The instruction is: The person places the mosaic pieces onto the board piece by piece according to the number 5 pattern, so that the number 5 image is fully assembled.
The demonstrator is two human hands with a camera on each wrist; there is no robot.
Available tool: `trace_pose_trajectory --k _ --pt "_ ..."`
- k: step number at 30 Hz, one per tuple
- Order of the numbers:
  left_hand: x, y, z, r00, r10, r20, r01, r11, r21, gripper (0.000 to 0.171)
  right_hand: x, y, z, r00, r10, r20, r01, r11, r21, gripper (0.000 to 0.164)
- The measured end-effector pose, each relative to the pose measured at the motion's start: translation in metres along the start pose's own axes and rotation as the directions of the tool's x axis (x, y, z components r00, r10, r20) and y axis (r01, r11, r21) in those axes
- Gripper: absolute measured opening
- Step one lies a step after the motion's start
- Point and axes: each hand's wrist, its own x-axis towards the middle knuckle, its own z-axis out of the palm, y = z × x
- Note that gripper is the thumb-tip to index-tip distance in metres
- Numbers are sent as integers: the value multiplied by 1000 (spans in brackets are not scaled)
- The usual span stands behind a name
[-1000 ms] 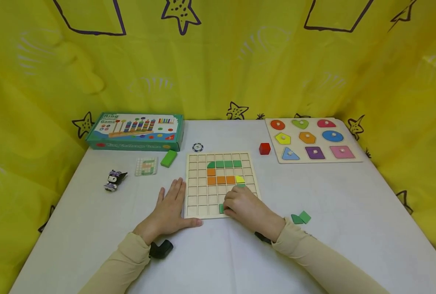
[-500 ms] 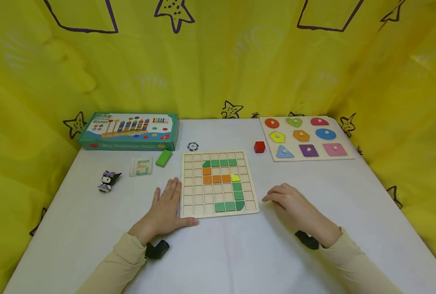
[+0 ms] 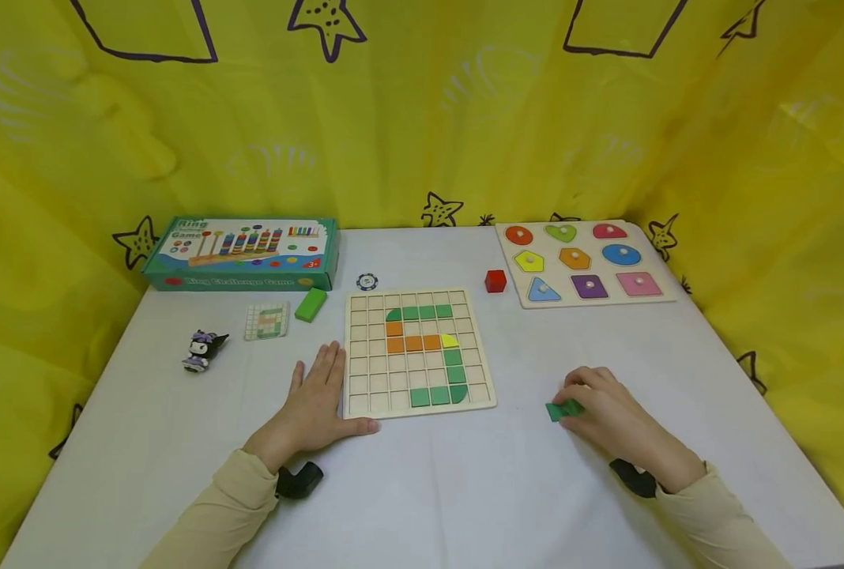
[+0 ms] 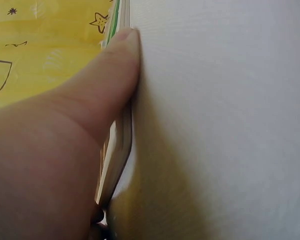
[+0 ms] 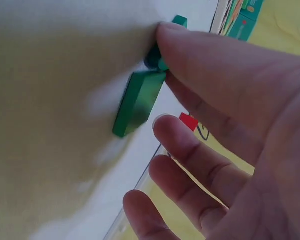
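Observation:
My left hand (image 3: pixel 311 407) lies with straight fingers along the left edge of a wooden grid board (image 3: pixel 399 380), its thumb at the near edge. In the left wrist view the thumb (image 4: pixel 110 65) rests against the board's side. Green, orange and yellow tiles (image 3: pixel 413 343) form a figure like a 5 on the grid. Right of the board, my right hand (image 3: pixel 610 415) pinches a green tile (image 5: pixel 180 21) between thumb and index finger, partly hidden by the thumb. A second green tile (image 5: pixel 140 102) lies right beside it on the white table. The other fingers are spread apart.
Behind the board lie a poker chip (image 3: pixel 367 281) and a red block (image 3: pixel 495 280). At back right is a shape puzzle (image 3: pixel 557 273); at back left, a game box (image 3: pixel 240 253). A green block (image 3: pixel 310 305), pattern card (image 3: pixel 266 321) and small figurine (image 3: pixel 204 350) sit left.
My right hand has left the green tiles on the board's lower part and moved right to the loose green tiles, taking hold of one. The left hand stays at the board; the view shifts slightly.

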Motion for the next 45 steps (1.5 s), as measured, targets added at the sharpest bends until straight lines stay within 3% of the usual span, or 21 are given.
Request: trace_pose_trajectory --k 8,15,22,28,35,40,45 --pt "-1 -2 0 1000 -6 -4 6 1000 2 126 10 -10 12 997 -74 -9 74 997 33 31" --pt "1 -1 -1 1000 -8 1 8 1000 -3 127 12 -14 13 999 -18 -41 19 1000 16 24" --pt "0 -2 -1 1000 -17 3 17 1000 -1 128 18 -17 17 997 -77 -29 77 997 3 30" --pt "0 -2 0 1000 -20 -1 20 1000 5 128 22 -25 23 997 -14 -73 11 999 -40 29" --pt "2 0 -1 1000 -27 13 27 1000 -1 129 29 -37 23 999 2 -37 -4 998 -66 22" --pt "3 2 -2 999 -36 25 35 999 4 129 44 -52 16 1000 -16 -4 16 999 -34 17" --pt "2 1 0 999 -35 26 35 999 4 129 72 -82 16 996 -77 33 76 996 51 20"
